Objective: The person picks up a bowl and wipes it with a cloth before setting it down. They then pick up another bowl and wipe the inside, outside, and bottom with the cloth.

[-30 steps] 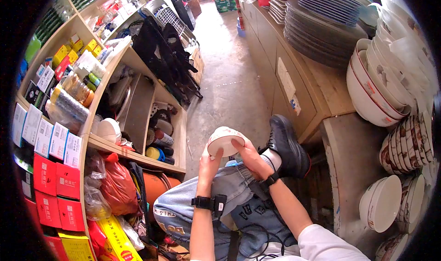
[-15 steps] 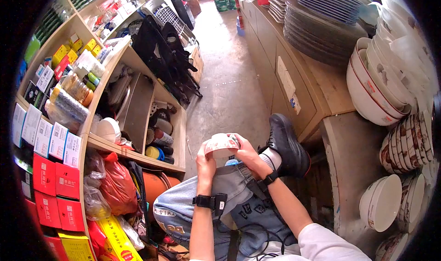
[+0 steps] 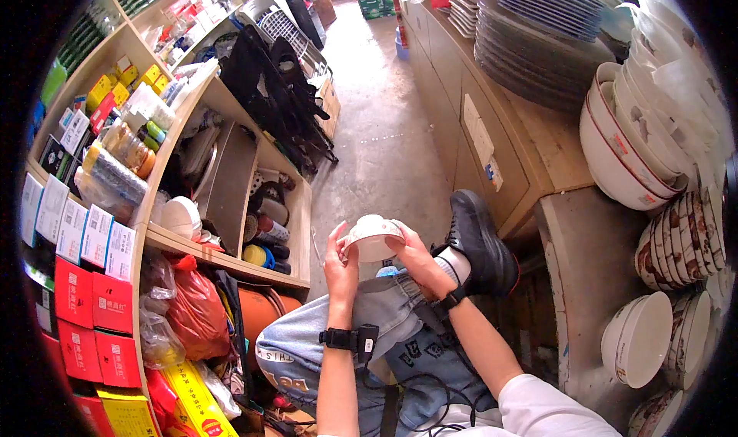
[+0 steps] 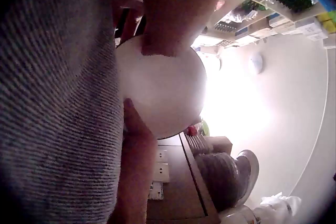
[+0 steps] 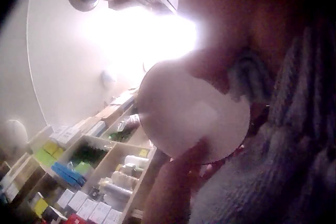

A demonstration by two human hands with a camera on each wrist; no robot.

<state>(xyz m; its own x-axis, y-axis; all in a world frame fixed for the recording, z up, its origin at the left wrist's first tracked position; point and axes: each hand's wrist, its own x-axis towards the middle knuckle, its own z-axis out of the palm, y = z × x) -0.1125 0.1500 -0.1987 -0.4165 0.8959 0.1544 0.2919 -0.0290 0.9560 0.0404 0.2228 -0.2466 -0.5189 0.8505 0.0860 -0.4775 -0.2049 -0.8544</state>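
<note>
A small white bowl with a patterned outer side (image 3: 372,239) is held between both hands above the person's lap. The left hand (image 3: 339,270) grips its left side, and the right hand (image 3: 415,262) grips its right side. The bowl is tilted, with its opening towards the person. The left wrist view shows the plain white inside of the bowl (image 4: 165,90), with a thumb on its edge. In the right wrist view the round inside of the bowl (image 5: 191,113) also shows, with fingers at its rim.
Shelves with boxes and jars (image 3: 115,160) line the left. On the right are stacked plates (image 3: 538,56), large bowls (image 3: 626,145), patterned bowls (image 3: 676,245) and white bowls (image 3: 642,341). A black shoe (image 3: 480,249) stands by the wooden cabinet (image 3: 461,114). A red bag (image 3: 197,306) hangs low left.
The bowl has been turned and tilted in the hands, its patterned side showing more half a second ago. The left hand's fingers have shifted along its edge and now point up more.
</note>
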